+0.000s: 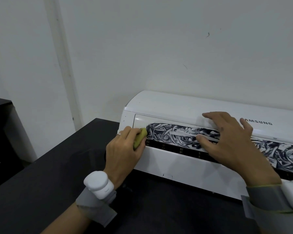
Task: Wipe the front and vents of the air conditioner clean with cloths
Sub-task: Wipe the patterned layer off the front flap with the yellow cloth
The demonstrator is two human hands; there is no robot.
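The white plastic air conditioner (176,105) lies on the black desk (57,166), the left hand (123,149) gripping a small yellow-green cloth (139,137) in curled fingers (131,130) at the left end of its dark-smeared vent flap (176,132), the right hand (227,141) pressing straight fingers on the front, so a soiled cloth may spread the stain onto clean plastic.

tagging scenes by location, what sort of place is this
Probably a plain indoor workroom or test space: the air conditioner sits on a black table rather than hanging on the bare white wall behind it.
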